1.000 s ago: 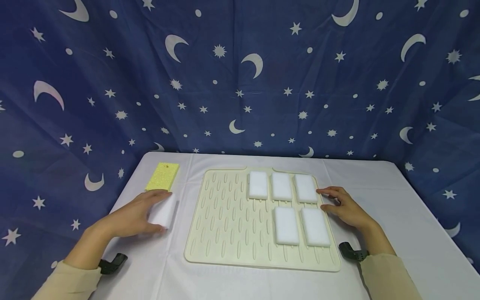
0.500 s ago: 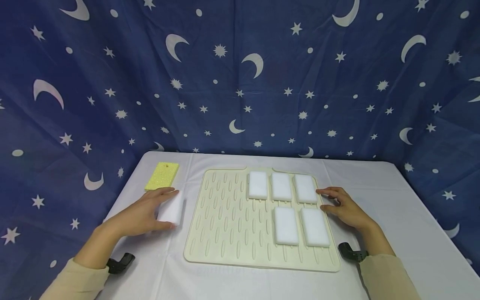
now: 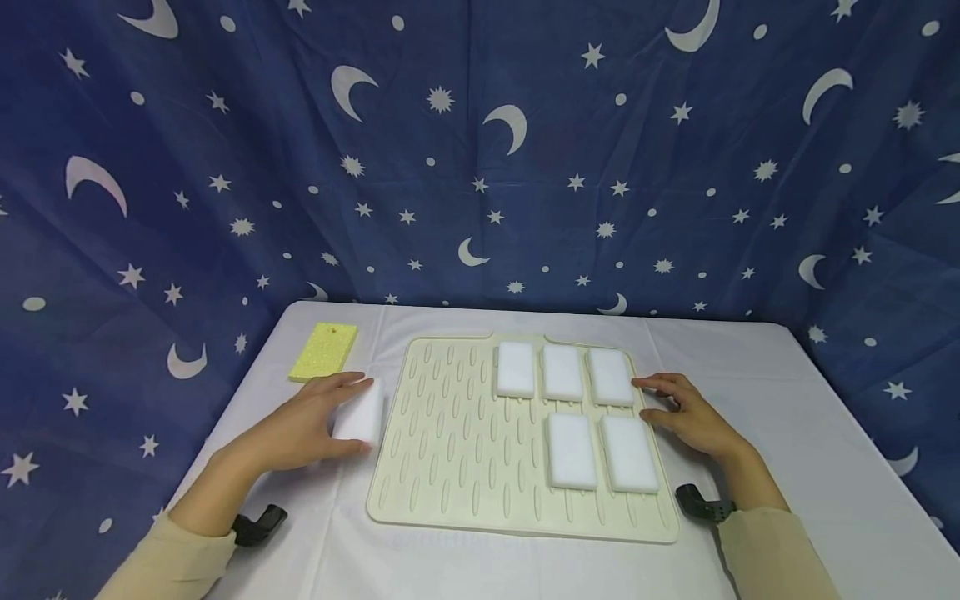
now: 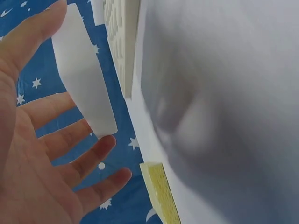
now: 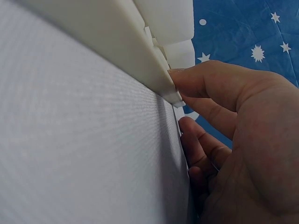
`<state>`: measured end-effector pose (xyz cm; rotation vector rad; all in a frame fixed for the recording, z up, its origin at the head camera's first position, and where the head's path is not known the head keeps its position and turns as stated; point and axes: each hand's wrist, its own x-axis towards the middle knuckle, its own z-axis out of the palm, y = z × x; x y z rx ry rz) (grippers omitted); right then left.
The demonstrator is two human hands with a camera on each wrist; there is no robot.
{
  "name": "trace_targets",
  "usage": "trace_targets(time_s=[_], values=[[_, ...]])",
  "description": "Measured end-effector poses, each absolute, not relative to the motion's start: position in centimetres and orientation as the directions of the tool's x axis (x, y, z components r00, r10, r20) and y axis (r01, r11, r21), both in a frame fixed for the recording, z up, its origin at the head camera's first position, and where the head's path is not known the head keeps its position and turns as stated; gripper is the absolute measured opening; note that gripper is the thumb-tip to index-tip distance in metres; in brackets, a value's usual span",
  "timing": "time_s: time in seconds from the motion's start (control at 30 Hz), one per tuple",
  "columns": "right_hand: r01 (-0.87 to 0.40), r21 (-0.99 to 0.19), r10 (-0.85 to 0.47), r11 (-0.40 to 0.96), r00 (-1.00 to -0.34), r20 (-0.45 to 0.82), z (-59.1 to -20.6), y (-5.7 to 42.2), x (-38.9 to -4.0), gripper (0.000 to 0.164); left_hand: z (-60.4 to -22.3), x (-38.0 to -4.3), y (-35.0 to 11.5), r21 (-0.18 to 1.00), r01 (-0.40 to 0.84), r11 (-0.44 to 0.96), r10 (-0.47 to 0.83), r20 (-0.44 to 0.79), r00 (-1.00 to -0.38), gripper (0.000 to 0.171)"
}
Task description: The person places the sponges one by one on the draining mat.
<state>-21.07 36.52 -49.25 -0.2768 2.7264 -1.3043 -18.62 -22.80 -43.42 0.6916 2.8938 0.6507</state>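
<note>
In the head view, my left hand (image 3: 303, 429) holds a white sponge (image 3: 359, 414) between thumb and fingers, just left of the cream ridged mat (image 3: 450, 492). The left wrist view shows this sponge (image 4: 84, 70) off the tablecloth, the thumb at one end and fingertips at the other. My right hand (image 3: 690, 417) touches the mat's right edge with thumb and forefinger. Seen from the right wrist, the thumb tip meets the mat's edge (image 5: 117, 46) while the other fingers curl loosely beside it.
Several white sponges lie on the mat's right part, three in the back row, such as one sponge (image 3: 562, 373), and two in front, including another sponge (image 3: 572, 450). A yellow sponge (image 3: 324, 352) lies at the back left of the white tablecloth (image 3: 465, 571). A star-patterned blue curtain (image 3: 420, 267) hangs behind.
My left hand has carried the white sponge rightwards, away from the yellow sponge and closer to the mat's left edge. My right hand stays at the mat's edge.
</note>
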Motion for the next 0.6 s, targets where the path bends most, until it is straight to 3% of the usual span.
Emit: trace_targets(time_s=[0.6], values=[[-0.113,-0.779,-0.205,0.617,-0.979,-0.020,-49.4,36.6,-21.2,0.055,-43.8,-18.9,-20.1,0.400,0.441,0.803,0.466,0.038,-0.884,0.096]])
